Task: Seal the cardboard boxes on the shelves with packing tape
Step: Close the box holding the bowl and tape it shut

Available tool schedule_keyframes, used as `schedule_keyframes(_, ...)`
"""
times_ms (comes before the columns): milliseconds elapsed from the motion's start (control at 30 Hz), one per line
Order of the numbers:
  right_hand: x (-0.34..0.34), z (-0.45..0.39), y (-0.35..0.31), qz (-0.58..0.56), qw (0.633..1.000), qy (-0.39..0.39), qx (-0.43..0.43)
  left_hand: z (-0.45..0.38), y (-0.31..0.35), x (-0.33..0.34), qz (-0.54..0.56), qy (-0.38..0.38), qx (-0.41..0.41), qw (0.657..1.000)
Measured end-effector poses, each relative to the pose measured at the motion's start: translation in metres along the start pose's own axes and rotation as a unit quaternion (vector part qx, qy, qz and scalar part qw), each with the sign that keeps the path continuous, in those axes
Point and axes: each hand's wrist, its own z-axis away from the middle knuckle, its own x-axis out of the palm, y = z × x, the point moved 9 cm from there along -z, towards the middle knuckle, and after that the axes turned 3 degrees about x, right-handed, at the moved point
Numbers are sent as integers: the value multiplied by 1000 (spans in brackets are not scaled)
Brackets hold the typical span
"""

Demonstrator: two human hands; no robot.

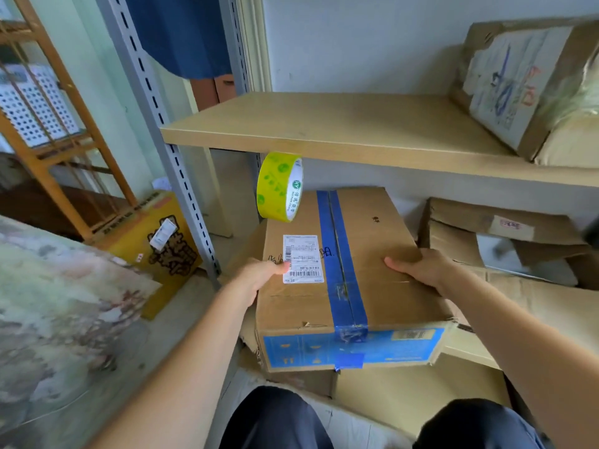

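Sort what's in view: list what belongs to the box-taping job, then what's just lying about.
Job: tape roll; blue-taped box, gripped by left hand and right hand; upper-shelf box.
Lying about: yellow carton on floor; wooden rack.

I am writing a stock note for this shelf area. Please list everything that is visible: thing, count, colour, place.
box with blue tape: 1, brown, lower shelf, between both hands
shipping label: 1, white, on that box top
tape roll: 1, yellow-green, standing on the box's far left corner
upper shelf board: 1, light wood
box on upper shelf: 1, brown, right
crumpled boxes: several, brown, lower right
yellow box: 1, on floor, left
left hand: holds box's left edge
right hand: grips right edge
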Motion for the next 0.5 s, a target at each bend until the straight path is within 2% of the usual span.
schedule_keyframes(133, -5, 43, -9, 8, 998, -27, -61, 51, -20, -3, 49, -37, 31, 998)
schedule_keyframes(200, -10, 79, -2, -37, 990, -47, -128, 68, -46, 0, 88, -86, 81, 989)
schedule_keyframes(267, -4, 103, 19, -43, 979, -75, -182, 74, -75, 6, 81, -99, 105, 986)
schedule_keyframes(333, 3, 108, 47, -15, 977, -34, -210, 78, -88, 14, 46, -30, 142, 988)
schedule_keyframes(400, 2, 105, 64, 26, 976, 74, -205, 85, -85, 14, 28, 76, 196, 977)
schedule_keyframes(433, 0, 107, 65, 37, 973, 112, -199, 90, -81, 13, 28, 105, 210, 972)
schedule_keyframes(500, 1, 105, 67, 39, 970, 130, -199, 94, -77, 12, 27, 112, 217, 969)
